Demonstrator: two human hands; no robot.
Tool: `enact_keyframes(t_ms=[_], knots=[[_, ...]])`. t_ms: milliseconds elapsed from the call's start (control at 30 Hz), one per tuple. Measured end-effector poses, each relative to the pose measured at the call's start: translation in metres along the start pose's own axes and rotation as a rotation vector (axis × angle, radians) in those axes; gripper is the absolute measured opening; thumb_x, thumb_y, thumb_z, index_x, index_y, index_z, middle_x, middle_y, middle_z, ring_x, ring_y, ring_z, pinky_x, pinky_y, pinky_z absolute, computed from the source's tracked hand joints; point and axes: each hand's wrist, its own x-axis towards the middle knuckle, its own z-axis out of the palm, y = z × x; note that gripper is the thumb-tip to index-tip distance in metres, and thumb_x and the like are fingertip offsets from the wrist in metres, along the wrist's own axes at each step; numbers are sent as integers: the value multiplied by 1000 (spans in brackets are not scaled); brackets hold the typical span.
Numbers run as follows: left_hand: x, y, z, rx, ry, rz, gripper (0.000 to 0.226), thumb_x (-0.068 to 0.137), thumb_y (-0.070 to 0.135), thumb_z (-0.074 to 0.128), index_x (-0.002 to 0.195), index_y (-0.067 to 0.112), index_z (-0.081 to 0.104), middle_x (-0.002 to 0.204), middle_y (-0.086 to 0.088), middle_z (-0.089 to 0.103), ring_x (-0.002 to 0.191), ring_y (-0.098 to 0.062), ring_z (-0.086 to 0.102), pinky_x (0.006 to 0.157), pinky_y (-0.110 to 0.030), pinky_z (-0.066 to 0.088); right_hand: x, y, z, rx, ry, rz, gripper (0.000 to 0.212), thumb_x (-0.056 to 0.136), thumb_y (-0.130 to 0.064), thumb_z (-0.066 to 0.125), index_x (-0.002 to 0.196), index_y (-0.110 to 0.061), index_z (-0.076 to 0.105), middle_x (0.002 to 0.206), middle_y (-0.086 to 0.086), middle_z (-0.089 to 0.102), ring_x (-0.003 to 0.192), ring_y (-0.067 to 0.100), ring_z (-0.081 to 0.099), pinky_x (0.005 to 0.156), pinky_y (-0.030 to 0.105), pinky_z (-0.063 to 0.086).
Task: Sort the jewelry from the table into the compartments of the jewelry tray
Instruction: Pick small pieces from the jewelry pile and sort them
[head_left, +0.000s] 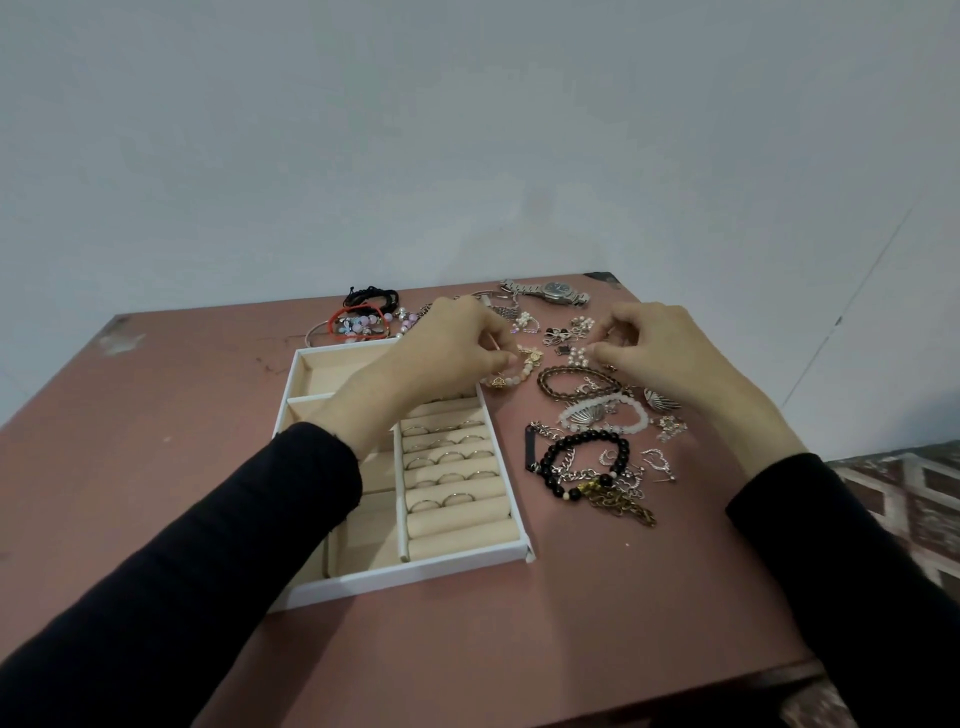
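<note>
A white jewelry tray (470, 561) with beige lining lies on the pink table; several rings (449, 457) sit in its padded right column. My left hand (447, 348) reaches across the tray's far right corner and pinches a pale pink bead bracelet with gold charms (522, 370) lying just beside the tray. My right hand (660, 348) hovers over small pearl pieces (576, 356), fingertips pinched together; what they hold, if anything, is too small to tell. Loose jewelry lies to the tray's right: a black bead bracelet (587, 457), a white bead bracelet (621, 413), a brown chain (579, 382).
Behind the tray lie black cords (371, 297), a red cord bracelet (358, 322) and a silver watch (556, 292). A gold chain (623, 506) and heart earrings (657, 462) lie nearer me. The table ends at the wall behind and at its front edge (675, 696).
</note>
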Motion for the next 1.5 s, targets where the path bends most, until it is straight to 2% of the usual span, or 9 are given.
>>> enact_keyframes(t_ms=[233,533,633,733,800,933,1067,1200,1500], knots=[[1,2,1,-1,-7,-3,7,84,19,65,86,17,72,65,14,57,61,0,52,56,-11,39,8,5,11,-210,67,73,18,84,-39,62,87,-22,69,76,-6,55,80,17,51,68,27,33],[-2,3,1,-18,6,6,9,84,19,66,89,14,72,64,12,57,62,0,52,62,-18,43,15,4,13,-141,-37,93,14,88,-15,61,82,-4,68,69,-15,57,64,-3,50,55,23,41],[-6,1,-2,-24,23,5,9,84,19,66,87,15,72,74,3,66,62,-2,54,58,-15,41,13,-2,9,48,57,76,11,91,-14,55,84,-11,63,77,-15,59,68,11,59,65,26,50],[-12,-2,-6,-31,45,-2,6,83,20,67,83,16,72,78,-3,71,68,-9,59,65,-23,44,13,-15,0,338,127,46,9,91,-19,58,94,-12,63,78,-9,60,67,5,52,64,17,42],[-17,-5,-10,-42,64,-13,6,83,21,67,82,18,72,72,2,69,64,-6,57,63,-22,43,13,-25,-5,517,128,41,8,92,-16,56,96,-11,62,81,0,63,62,6,54,58,18,42],[-30,-8,-17,-77,92,6,5,83,21,68,81,21,72,61,15,60,50,10,51,49,-4,36,10,-47,-12,889,113,26,6,93,-9,54,95,-7,58,86,7,62,62,12,60,55,20,50],[-45,-10,-20,-154,96,-8,8,83,19,67,76,20,69,62,4,65,52,-1,58,56,-17,50,2,-70,-19,1171,60,-24,7,94,-7,50,92,-5,57,86,11,64,71,20,65,69,28,57],[-62,-9,-19,-247,68,-22,5,83,16,68,84,13,73,63,0,67,52,-3,59,57,-16,52,-12,-84,-15,1329,-29,-46,8,93,-7,50,88,-7,56,79,10,66,69,21,67,67,28,56],[-97,8,-4,-193,29,2,8,73,15,77,81,13,75,55,12,59,49,6,51,52,-6,38,-46,-80,15,1371,-116,-10,10,92,-6,47,87,-5,55,69,5,68,64,18,67,65,26,58]])
